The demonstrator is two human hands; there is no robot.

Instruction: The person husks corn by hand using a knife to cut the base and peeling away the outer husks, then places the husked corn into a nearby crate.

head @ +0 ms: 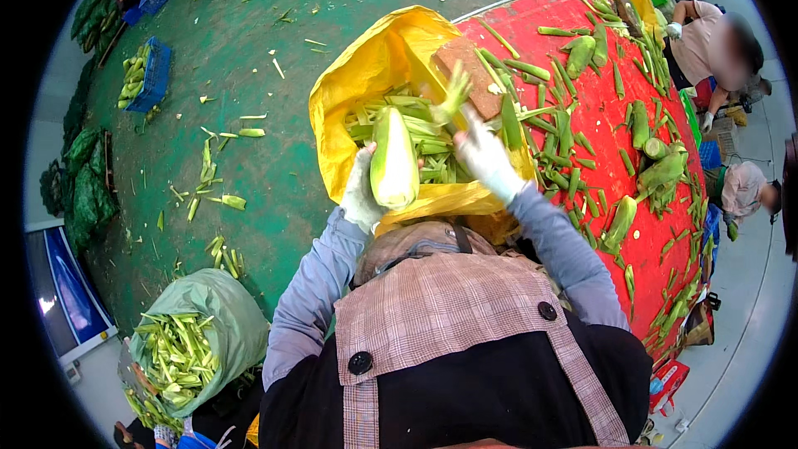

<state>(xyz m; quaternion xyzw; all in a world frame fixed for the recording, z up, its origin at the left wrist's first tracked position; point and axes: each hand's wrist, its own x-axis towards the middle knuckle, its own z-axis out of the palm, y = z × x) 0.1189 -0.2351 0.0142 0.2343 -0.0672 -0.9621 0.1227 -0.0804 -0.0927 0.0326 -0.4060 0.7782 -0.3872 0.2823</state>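
My left hand (363,190), in a pale glove, grips an ear of corn (394,159) in its light green husk, thick end towards me. Gloved and blurred by motion, my right hand (489,154) is closed on what looks like a knife; its blade is mostly hidden. Just beyond those fingers a cut piece of husk (456,95) is in view. Both hands are over an open yellow bag (349,84), which holds many green husk strips (436,165). A brown block (469,68) lies at the bag's right rim.
Husked ears (662,173) and loose trimmings lie scattered on a red surface (592,156) to the right. A green sack (234,312) of trimmings stands at lower left. A blue crate (149,78) of ears sits on the green floor. Co-workers (704,37) are at the far right.
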